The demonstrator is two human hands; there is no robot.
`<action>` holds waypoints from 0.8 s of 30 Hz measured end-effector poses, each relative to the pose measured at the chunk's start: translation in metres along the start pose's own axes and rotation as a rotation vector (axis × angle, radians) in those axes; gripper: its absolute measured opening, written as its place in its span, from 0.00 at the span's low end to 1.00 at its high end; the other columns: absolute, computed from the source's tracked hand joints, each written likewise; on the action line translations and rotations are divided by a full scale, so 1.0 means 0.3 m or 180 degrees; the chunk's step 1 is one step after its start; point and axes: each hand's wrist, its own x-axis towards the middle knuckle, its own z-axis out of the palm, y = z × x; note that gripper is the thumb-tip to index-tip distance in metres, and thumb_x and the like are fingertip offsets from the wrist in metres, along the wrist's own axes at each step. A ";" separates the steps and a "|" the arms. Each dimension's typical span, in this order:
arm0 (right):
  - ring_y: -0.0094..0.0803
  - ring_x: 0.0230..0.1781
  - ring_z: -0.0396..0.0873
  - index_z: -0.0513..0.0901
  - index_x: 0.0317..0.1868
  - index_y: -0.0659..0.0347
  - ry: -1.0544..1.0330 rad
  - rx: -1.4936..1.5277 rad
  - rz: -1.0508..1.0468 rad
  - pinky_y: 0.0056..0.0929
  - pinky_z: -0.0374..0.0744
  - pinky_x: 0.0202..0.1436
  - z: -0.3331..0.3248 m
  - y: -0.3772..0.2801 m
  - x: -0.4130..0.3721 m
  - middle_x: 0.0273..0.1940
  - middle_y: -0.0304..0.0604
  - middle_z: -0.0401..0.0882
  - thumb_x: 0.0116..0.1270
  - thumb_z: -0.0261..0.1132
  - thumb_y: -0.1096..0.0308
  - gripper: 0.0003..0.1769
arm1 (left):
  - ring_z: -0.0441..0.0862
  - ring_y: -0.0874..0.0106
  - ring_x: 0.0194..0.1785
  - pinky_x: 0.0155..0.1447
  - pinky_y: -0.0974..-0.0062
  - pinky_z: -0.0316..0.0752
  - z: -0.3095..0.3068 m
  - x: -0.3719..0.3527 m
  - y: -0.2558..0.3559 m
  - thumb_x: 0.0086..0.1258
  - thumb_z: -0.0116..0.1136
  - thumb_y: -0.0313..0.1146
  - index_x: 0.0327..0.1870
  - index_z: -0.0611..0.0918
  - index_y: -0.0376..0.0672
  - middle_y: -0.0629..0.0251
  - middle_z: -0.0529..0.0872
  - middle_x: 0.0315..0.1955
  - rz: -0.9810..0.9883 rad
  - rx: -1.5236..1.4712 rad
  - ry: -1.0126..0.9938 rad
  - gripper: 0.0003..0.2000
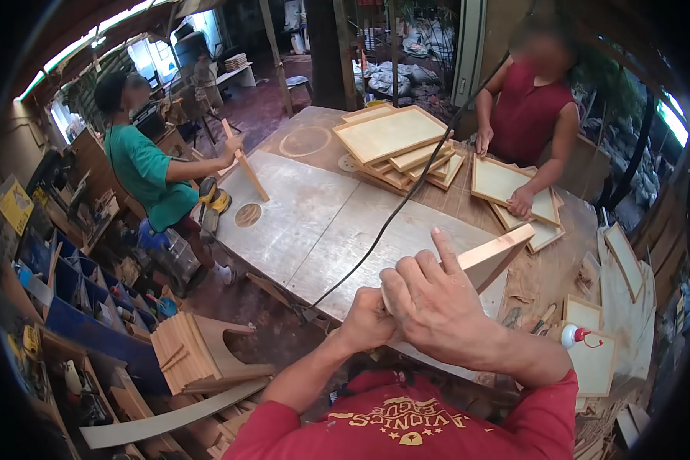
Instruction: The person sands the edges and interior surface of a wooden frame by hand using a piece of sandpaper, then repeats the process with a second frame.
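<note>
Hands close together on 1 wooden panel, held edge-on above the near edge of the surface. The right hand wraps over the panel's near end with its fingers curled, and the index finger points up along the pale edge. The left hand is clenched just below and beside it, touching the right hand and partly hidden by it. The panel tilts upward, away from the person's red shirt, and does not rest on the surface.

A black cable runs diagonally across the surface from the far side toward the near edge. At the far end lies a stack of framed panels. A person in a green shirt stands at the left side, holding a wooden strip upright and tilted on the surface, with a yellow power tool just beside them. A person in a maroon shirt stands at the far right with both hands resting on a flat framed panel. A glue bottle with a red tip lies on more panels to the right, near the right forearm. A wooden stool stands on the floor at the lower left.
</note>
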 end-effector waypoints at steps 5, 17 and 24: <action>0.45 0.52 0.78 0.80 0.53 0.61 -0.0058 -0.0168 0.0211 0.66 0.60 0.81 0.003 0.058 -0.073 0.44 0.45 0.77 0.60 0.71 0.62 0.22 | 0.85 0.81 0.37 0.42 0.76 0.80 -0.009 -0.033 -0.094 0.71 0.66 0.23 0.55 0.86 0.33 0.60 0.92 0.33 -0.0056 -0.0064 -0.0067 0.13; 0.53 0.58 0.74 0.78 0.53 0.61 0.0225 -0.0148 0.1205 0.57 0.67 0.77 -0.062 0.385 -0.330 0.49 0.50 0.76 0.48 0.75 0.77 0.29 | 0.82 0.81 0.45 0.52 0.78 0.80 -0.016 0.049 0.009 0.75 0.68 0.29 0.65 0.83 0.34 0.60 0.93 0.40 -0.0260 0.0134 -0.0333 0.19; 0.54 0.58 0.75 0.76 0.58 0.63 0.0684 0.0300 0.1078 0.46 0.75 0.63 -0.044 0.323 -0.345 0.54 0.55 0.76 0.54 0.72 0.76 0.29 | 0.84 0.50 0.64 0.71 0.58 0.77 0.049 0.153 0.348 0.62 0.77 0.39 0.71 0.74 0.34 0.47 0.84 0.62 0.1487 0.4198 0.0198 0.37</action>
